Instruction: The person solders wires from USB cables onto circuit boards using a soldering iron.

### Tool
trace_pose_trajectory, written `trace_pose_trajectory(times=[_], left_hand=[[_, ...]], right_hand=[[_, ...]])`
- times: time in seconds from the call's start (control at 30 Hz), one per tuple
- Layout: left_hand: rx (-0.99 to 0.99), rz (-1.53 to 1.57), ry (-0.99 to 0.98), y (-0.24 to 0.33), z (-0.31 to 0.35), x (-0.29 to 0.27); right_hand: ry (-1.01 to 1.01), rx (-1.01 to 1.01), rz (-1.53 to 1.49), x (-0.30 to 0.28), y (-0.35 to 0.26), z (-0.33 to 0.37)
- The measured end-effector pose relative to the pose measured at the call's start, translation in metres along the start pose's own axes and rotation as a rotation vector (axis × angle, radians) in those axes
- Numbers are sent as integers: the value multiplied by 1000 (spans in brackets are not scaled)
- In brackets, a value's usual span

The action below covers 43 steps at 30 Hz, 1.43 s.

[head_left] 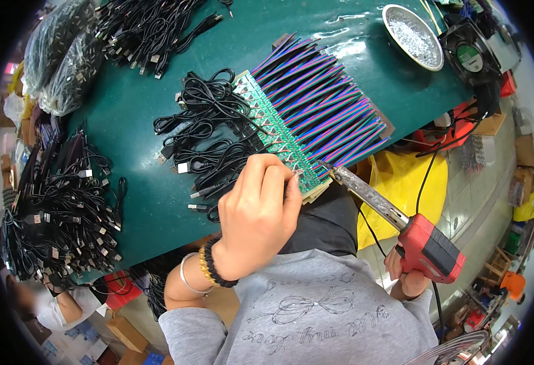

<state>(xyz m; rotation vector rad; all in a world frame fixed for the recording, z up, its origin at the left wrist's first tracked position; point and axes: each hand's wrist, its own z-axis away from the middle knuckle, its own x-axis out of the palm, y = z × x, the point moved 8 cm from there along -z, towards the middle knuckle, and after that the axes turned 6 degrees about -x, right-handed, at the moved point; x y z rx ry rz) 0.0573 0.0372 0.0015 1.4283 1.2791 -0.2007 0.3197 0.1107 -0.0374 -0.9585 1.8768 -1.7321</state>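
Note:
A row of joined green circuit boards (277,132) lies on the table, with ribbon wires (328,100) in blue, red and black fanning out along its right side. Black USB cables (209,100) run from its left side, coiled in bundles. My left hand (258,210) is closed, fingertips pinched together at the near end of the boards; what sits between them is hidden. In my right hand (395,263) is a soldering iron (434,249) with a red and black handle. Its tip points left and is at the near-end wires, by the board edge.
USB cables lie in a large heap (66,207) at left and another pile (148,30) at the back. Plastic-bagged cables (66,58) stand far left. A bowl of silvery bits (413,38) and a black fan (471,53) are back right. A yellow cloth (410,188) hangs below the edge.

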Motion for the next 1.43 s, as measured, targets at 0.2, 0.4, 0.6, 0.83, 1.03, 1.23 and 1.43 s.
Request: trace_pose_trajectory(times=[0.2,0.4,0.6,0.83,1.03,1.23,1.43], left_hand=[[-89,182,-308,-11,-24,-1],[-135,129,-388,-9,-21,5],[-144,160,-387,-10,-24,5],[-166,114,-469,-11,-27,7],[-153,110,-449,-11,-26,8],[-136,101,-397,-11,-27,5],[-129,102,-431,-9,-27,6]], right_hand=[[-22,93,166,-2,-1,6],[-78,-60,-90,-3,3,13],[21,81,151,-13,8,26],[104,58,315,-14,0,21],[201,113,332,-23,7,36],[122,-23,132,-48,30,77],[-75,126,500,-27,20,39]])
